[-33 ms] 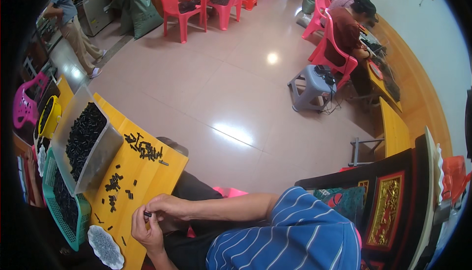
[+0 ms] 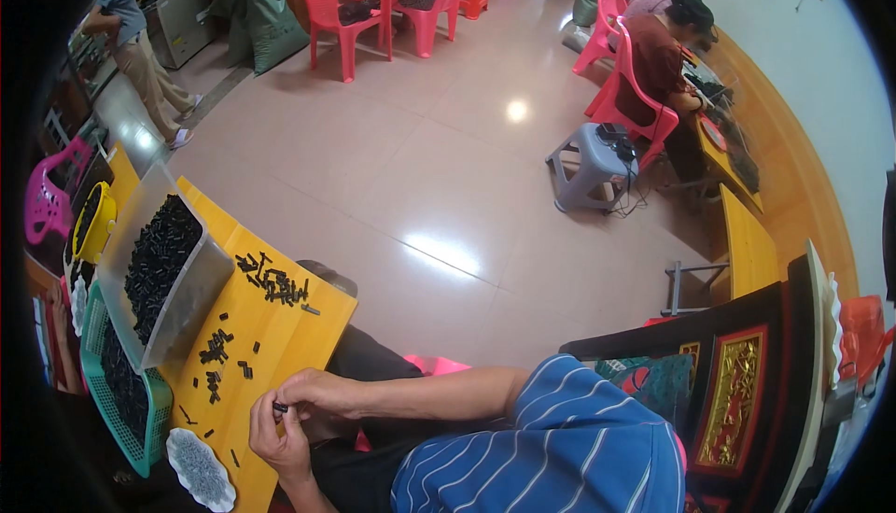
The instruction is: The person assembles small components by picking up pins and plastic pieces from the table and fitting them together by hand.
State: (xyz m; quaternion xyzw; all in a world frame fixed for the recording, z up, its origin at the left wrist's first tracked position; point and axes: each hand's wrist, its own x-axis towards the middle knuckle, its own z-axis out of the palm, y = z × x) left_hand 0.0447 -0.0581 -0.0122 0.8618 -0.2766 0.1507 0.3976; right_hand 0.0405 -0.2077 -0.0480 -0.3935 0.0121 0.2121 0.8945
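My left hand (image 2: 283, 442) and my right hand (image 2: 322, 392) meet at the near right edge of the yellow table (image 2: 317, 312). A small black cylindrical piece (image 2: 280, 407) shows between their fingertips. My left thumb and fingers are pinched on it, while my right fingers are closed against its other side. What my right fingertips grip is partly hidden. Beside my left hand lies a white scalloped plate (image 2: 227, 492) with many tiny silvery-grey bits. Loose black pieces (image 2: 215, 345) are scattered on the table, with a larger heap (image 2: 275, 281) farther off.
A translucent bin (image 2: 201, 280) of black pieces tilts over a green basket (image 2: 161, 410) with more inside. Beyond stands a yellow basket (image 2: 105, 224). A grey stool (image 2: 597, 163) carries black devices and cables. Several people sit along the right wall; another person (image 2: 140, 46) stands at far left.
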